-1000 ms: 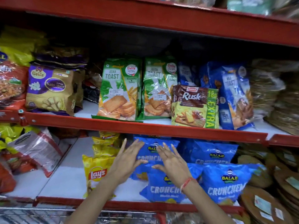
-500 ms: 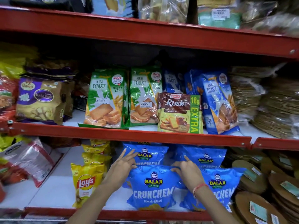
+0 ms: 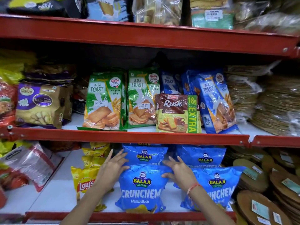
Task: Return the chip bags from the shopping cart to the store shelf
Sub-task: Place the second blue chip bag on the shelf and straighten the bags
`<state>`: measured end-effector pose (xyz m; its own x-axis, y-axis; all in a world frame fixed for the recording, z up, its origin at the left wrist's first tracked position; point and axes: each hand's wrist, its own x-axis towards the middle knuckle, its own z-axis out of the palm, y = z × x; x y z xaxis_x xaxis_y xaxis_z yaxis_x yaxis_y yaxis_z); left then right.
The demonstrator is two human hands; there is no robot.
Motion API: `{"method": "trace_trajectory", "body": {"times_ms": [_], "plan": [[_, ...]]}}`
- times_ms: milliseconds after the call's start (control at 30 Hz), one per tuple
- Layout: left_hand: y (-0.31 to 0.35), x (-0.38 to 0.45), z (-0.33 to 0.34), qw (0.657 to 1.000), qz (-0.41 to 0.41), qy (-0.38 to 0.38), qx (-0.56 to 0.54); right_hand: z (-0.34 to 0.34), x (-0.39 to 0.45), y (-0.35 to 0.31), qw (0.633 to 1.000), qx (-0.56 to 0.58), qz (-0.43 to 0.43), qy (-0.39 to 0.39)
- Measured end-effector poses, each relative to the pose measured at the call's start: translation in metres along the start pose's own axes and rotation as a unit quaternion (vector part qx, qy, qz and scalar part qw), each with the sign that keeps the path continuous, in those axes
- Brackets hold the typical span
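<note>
A blue Balaji Crunchem chip bag (image 3: 142,189) stands upright at the front of the lowest shelf (image 3: 129,215). My left hand (image 3: 112,171) rests with spread fingers against its upper left corner. My right hand (image 3: 180,172), a red thread on the wrist, touches its upper right corner with fingers apart. More blue Crunchem bags stand behind (image 3: 144,155), at the back right (image 3: 201,156) and at the front right (image 3: 217,187). Yellow Lay's bags (image 3: 84,181) stand just left of my left hand. The shopping cart is out of view.
The middle shelf (image 3: 129,137) holds Jeera Toast packs (image 3: 103,101), a Rusk pack (image 3: 177,113) and Milk Toast packs (image 3: 214,101). Stacks of round flatbread packs (image 3: 263,197) fill the right side. Red and clear packets (image 3: 29,164) lie at lower left beside bare white shelf (image 3: 55,197).
The front blue bag went from lying tilted to standing upright at the shelf front. Both hands loosened from its top corners and now rest with spread fingers. The view tilted up.
</note>
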<state>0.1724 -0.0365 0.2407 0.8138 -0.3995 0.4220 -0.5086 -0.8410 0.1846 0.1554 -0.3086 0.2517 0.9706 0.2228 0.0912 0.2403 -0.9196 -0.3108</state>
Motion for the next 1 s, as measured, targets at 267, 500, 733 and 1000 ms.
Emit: {"method": "trace_trajectory", "body": {"times_ms": [267,500,733,1000], "plan": [[0.097,0.035,0.023,0.999,0.009,-0.003,0.04,-0.029,-0.037,0.099,0.993,-0.121,0.012,-0.012],[0.191,0.078,0.081,0.997,0.05,-0.039,0.035,-0.061,-0.07,0.182,0.978,-0.183,0.097,-0.005],[0.206,0.085,0.102,0.999,0.009,-0.048,0.006,-0.065,-0.082,0.212,0.98,-0.142,0.13,0.04],[0.182,0.079,0.088,0.994,-0.05,-0.081,0.059,-0.051,-0.065,0.2,0.981,-0.162,0.099,0.044]]}}
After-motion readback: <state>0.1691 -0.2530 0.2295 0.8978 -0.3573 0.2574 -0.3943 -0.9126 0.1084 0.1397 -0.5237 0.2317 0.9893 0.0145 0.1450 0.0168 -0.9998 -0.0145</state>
